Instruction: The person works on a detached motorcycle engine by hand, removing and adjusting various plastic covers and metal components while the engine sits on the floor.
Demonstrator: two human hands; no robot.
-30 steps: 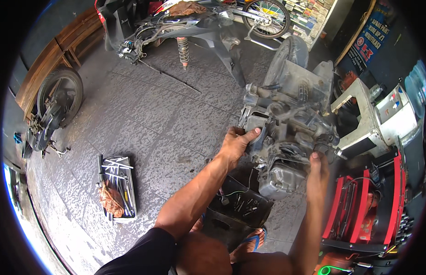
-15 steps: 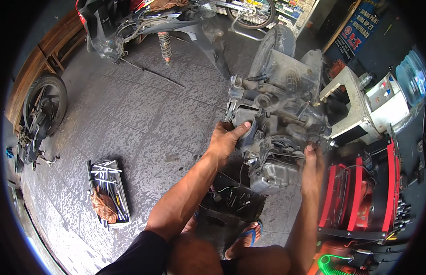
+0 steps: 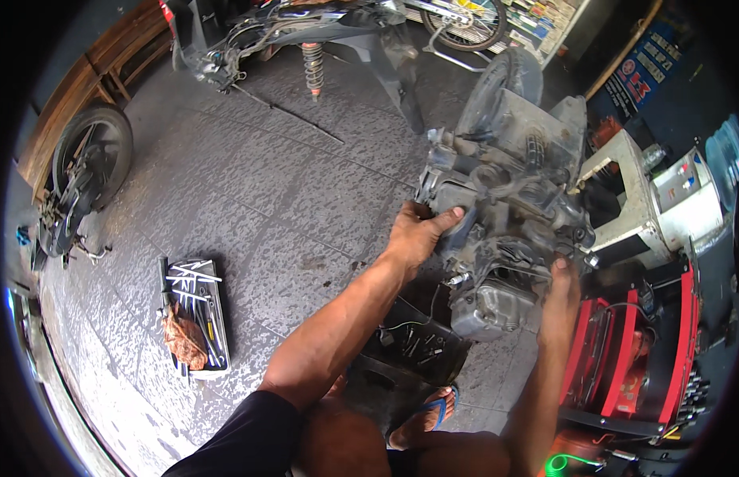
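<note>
A dusty grey scooter engine (image 3: 496, 298) with its rear wheel (image 3: 512, 75) attached hangs above a dark, low bin of small bolts and tools (image 3: 417, 350). My left hand (image 3: 421, 234) is closed on the engine's left housing, thumb across the top. My right hand (image 3: 560, 294) grips the engine's right side near the cylinder end, its fingers mostly hidden behind it. A wire dangles below the engine toward the bin.
Partly stripped scooter frame (image 3: 361, 63) across the back, loose wheel (image 3: 91, 151) by a wooden bench (image 3: 55, 135) at left. Tool tray (image 3: 214, 318) with a rag on the floor (image 3: 282, 215). Red-trimmed tool cart (image 3: 624, 350) and white stand (image 3: 616, 207) at right. My sandalled foot (image 3: 425, 413) is below.
My view has swung slightly back and forth. Both hands keep hold of the engine, which moves little relative to the floor.
</note>
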